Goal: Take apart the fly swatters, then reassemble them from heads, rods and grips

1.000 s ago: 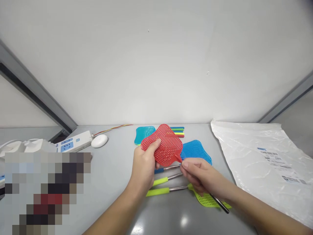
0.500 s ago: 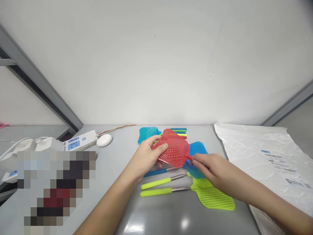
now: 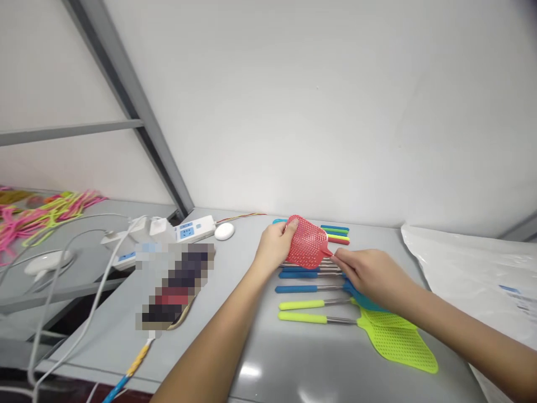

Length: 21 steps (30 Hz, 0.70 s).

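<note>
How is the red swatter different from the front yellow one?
The red swatter is in the left hand and right hand, while the yellow swatter lies on the table. The red one's head points left; the yellow one's points right. Both have heads full of little holes.

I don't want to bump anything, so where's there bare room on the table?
There's room on the grey table in front of the nearest yellow-green swatter, and a gap between the pixelated object and the left arm. It's crowded around the red swatter and power strip; the white plastic bag fills the right.
</note>
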### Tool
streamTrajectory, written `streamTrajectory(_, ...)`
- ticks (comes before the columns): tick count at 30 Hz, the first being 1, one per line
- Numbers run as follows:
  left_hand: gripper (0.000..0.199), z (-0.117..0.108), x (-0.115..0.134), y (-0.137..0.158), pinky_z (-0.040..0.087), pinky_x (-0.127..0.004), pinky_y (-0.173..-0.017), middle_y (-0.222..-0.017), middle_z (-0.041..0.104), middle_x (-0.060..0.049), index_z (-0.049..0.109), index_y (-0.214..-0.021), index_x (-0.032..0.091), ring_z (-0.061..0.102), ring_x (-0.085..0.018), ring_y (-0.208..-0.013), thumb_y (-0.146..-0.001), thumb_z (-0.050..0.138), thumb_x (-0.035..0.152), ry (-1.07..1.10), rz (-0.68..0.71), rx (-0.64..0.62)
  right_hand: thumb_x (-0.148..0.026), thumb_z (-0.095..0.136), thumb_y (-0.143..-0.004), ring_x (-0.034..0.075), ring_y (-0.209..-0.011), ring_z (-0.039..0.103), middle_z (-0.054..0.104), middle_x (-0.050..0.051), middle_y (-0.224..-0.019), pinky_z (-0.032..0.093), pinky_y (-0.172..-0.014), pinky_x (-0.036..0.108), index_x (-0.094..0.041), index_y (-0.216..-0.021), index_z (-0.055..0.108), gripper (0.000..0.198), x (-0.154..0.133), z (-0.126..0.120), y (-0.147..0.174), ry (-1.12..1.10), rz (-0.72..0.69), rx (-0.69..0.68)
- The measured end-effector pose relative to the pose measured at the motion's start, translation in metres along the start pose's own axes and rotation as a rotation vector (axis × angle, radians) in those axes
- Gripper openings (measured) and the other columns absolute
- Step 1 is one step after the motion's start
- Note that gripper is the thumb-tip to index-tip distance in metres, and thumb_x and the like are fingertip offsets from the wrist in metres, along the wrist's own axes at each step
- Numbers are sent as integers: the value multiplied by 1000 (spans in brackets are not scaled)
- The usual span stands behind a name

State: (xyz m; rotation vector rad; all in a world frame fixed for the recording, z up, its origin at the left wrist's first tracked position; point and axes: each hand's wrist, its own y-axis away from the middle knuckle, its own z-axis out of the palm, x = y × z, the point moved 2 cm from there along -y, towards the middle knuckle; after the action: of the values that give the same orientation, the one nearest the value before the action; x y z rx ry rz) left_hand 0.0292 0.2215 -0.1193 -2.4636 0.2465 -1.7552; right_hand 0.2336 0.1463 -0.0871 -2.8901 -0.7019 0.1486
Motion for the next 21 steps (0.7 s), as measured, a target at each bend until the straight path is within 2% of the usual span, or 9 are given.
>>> streamTrajectory(5, 55, -3, 1, -1, 31, -23, -49, -52, 51, 1, 51, -56, 17, 46, -13, -51, -83, 40, 64, -58, 55, 67, -26, 33, -96, 12, -44, 44, 57, -2, -57, 13, -50, 28, -20, -73, 49, 28, -5, -3, -4, 243, -117, 82)
streamTrajectory(8, 54, -33, -6, -7, 34, -25, -52, -53, 55, -1, 53, -54, 17, 49, -14, -52, -78, 47, 65, -46, -8, 229, -14, 35, -91, 13, -43, 44, 55, -1, -54, 9, -50, 30, -20, -77, 51, 22, 4, -8, 5, 423, -172, 134)
streamTrajectory(10, 55, -64, -13, -14, 36, -26, -55, -56, 59, -5, 56, -58, 17, 53, -18, -57, -79, 42, 66, -46, -51, 354, -15, 36, -90, 14, -42, 43, 56, 0, -54, 8, -51, 30, -20, -80, 53, 21, 23, -12, 17, 519, -126, 177)
streamTrajectory(12, 58, -87, -20, -20, 39, -27, -58, -65, 64, -8, 60, -71, 15, 58, -20, -65, -84, 32, 64, -17, -74, 435, -32, 37, -94, 14, -39, 40, 55, 0, -51, 6, -51, 30, -22, -79, 54, 24, 46, -15, 28, 587, 27, 245)
streamTrajectory(13, 57, -92, -22, -24, 41, -28, -61, -69, 65, -9, 62, -75, 14, 60, -21, -68, -84, 34, 63, 20, -78, 457, -39, 37, -94, 14, -39, 40, 55, -1, -50, 6, -51, 30, -23, -77, 53, 29, 56, -15, 32, 597, 74, 247)
streamTrajectory(14, 55, -90, -25, -27, 41, -28, -62, -72, 66, -9, 62, -76, 15, 61, -22, -70, -84, 36, 62, 7, -85, 423, -43, 37, -94, 14, -39, 40, 54, -1, -48, 6, -51, 29, -23, -77, 54, 31, 62, -13, 34, 583, 81, 223)
streamTrajectory(16, 45, -73, -27, -31, 42, -29, -66, -78, 67, -9, 61, -77, 16, 62, -22, -74, -85, 41, 55, -43, -72, 335, -43, 37, -95, 14, -41, 42, 55, -1, -49, 9, -52, 30, -22, -76, 54, 32, 64, -7, 34, 528, 66, 199)
streamTrajectory(19, 31, -39, -33, -33, 43, -30, -71, -87, 67, -9, 58, -90, 17, 62, -22, -81, -87, 45, 45, -52, -92, 314, -33, 35, -97, 13, -46, 47, 60, 0, -58, 17, -54, 30, -21, -76, 54, 31, 43, 2, 26, 408, -56, 214)
streamTrajectory(21, 27, -24, -39, -33, 44, -30, -73, -93, 67, -10, 55, -98, 17, 62, -21, -85, -89, 44, 39, -43, -111, 302, -29, 36, -97, 12, -48, 48, 59, -1, -59, 21, -57, 30, -19, -75, 54, 30, 24, 7, 22, 329, -128, 237)
